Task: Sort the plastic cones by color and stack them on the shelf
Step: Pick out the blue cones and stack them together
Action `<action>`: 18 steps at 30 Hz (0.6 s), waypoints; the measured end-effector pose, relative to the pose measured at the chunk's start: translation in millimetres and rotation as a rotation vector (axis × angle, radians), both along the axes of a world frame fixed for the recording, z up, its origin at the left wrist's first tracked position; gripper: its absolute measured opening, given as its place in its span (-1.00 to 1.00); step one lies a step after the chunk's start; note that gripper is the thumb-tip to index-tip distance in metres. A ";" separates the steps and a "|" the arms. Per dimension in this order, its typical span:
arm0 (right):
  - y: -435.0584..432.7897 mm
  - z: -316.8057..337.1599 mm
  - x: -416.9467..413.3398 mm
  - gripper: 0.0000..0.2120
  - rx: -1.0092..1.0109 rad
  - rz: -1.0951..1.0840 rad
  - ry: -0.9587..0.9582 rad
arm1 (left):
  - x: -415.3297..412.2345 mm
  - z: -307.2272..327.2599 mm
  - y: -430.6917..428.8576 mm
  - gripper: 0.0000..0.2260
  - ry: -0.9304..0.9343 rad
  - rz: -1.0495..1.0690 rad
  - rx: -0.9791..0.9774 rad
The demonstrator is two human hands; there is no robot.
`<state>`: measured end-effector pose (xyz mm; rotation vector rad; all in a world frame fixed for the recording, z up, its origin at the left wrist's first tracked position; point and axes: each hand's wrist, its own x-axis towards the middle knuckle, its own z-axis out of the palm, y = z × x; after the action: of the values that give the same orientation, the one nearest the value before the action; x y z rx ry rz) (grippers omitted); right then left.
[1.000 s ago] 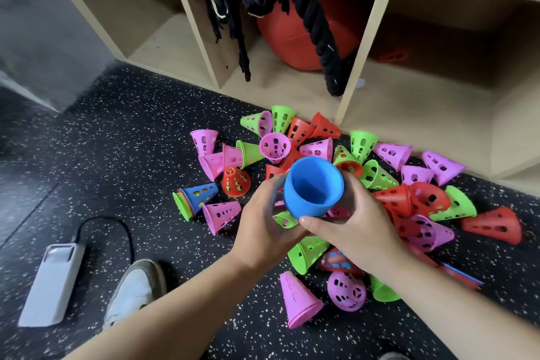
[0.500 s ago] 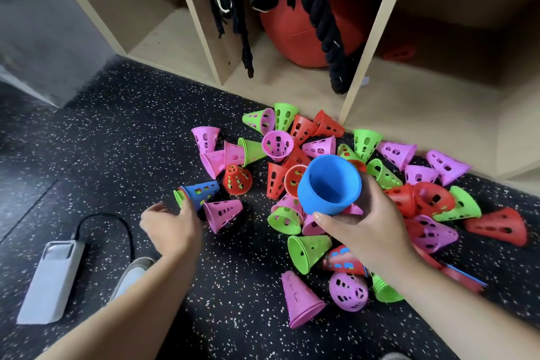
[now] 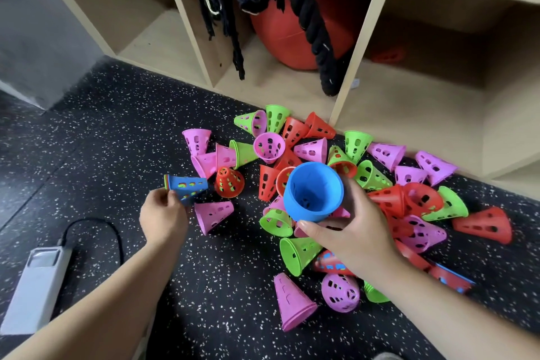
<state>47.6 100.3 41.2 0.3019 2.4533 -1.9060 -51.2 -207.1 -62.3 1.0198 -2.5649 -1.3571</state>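
Against the far side, logged a wooden shelf unit (image 3: 409, 114) with open bays at floor level; no sorted stack visible in any bay, only something red and dim at the back of the right one, too dark to name. Below it, noted black speckled floor (image 3: 117, 131). Recorded a red ball (image 3: 280, 38) in the middle bay with thick black rope (image 3: 309, 17) hanging across it, and a corded white box (image 3: 38, 280) near left on the floor. Spread in front of the shelf, counted roughly as many: pile of cones (image 3: 385, 199), pink, green and red mixed, lying on their sides and overlapping, unsorted. Above the pile's middle, observed right hand (image 3: 356, 231) wrapped round the held blue cone (image 3: 314, 191), mouth tipped toward the camera, thumb along the near wall; thick rim suggests several nested, not confirmed. Left of the pile, observed left hand (image 3: 163, 216) with fingertips pinching the wide rim of the lying blue cone (image 3: 188, 187), just beside a pink cone (image 3: 214, 213); green and red showing through its holes and at its rim, so taken as a mixed nest. Cannot tell whether lifted off the floor yet. Judged step: collecting blues first; shelving not begun. Next move calls for raising the nest clear of its neighbours, separating the blue shell from the green and red inside (awkward with both hands occupied), then seating it squarely on the held blue cone.
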 end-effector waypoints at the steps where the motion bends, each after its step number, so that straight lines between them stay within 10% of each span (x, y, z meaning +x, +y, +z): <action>1: 1.0 0.5 0.1 -0.40 0.006 -0.007 -0.002 | 2.4 13.5 7.9 -0.80 0.055 0.009 -0.024; 11: 8.0 -5.6 -5.8 -0.44 0.034 -0.069 0.015 | 11.5 125.7 104.6 -0.95 0.682 -0.642 0.017; 18: 20.1 -14.5 -8.3 -0.43 -0.012 -0.091 0.035 | 10.3 163.2 141.3 -0.78 0.574 -0.968 -0.003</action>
<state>39.3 120.4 26.6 0.3903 2.4910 -1.9762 -40.9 -65.8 100.9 -0.6750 -2.5807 -1.4500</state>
